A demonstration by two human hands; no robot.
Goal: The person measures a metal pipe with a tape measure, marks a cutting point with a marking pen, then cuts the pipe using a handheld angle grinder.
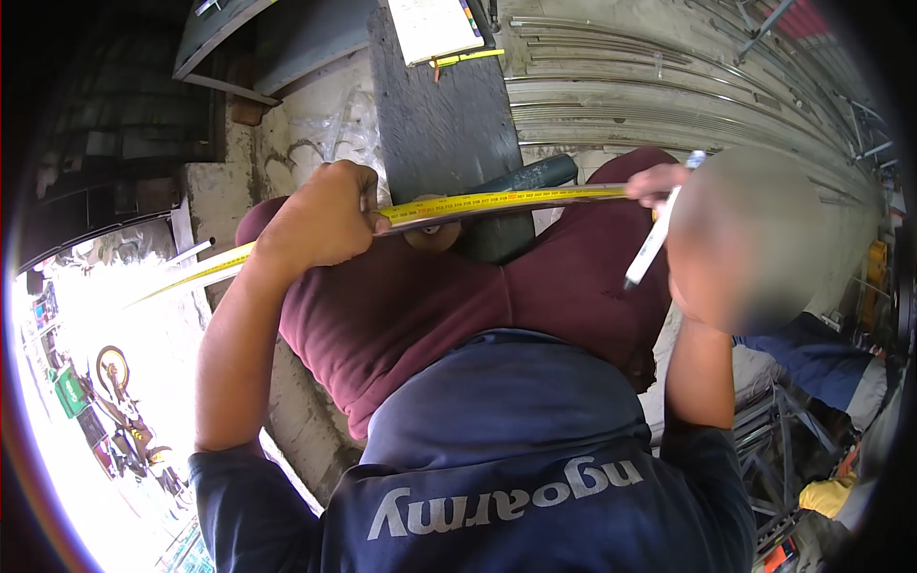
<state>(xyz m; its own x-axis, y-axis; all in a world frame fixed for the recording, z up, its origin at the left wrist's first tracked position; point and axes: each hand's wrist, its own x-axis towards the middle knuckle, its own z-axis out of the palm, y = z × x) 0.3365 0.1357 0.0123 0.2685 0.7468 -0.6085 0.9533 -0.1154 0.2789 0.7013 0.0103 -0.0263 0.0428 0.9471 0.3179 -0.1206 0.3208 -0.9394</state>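
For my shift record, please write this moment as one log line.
left hand: gripping tape | right hand: at tape, with marker | tape: extended between hands

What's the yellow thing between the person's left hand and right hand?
It's a measuring tape, stretched between the left hand and the right hand. You can see it in the head view.

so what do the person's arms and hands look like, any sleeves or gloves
Short navy sleeves leave both forearms bare. The left hand wears no glove; the right hand is partly blurred out, its visible part ungloved.
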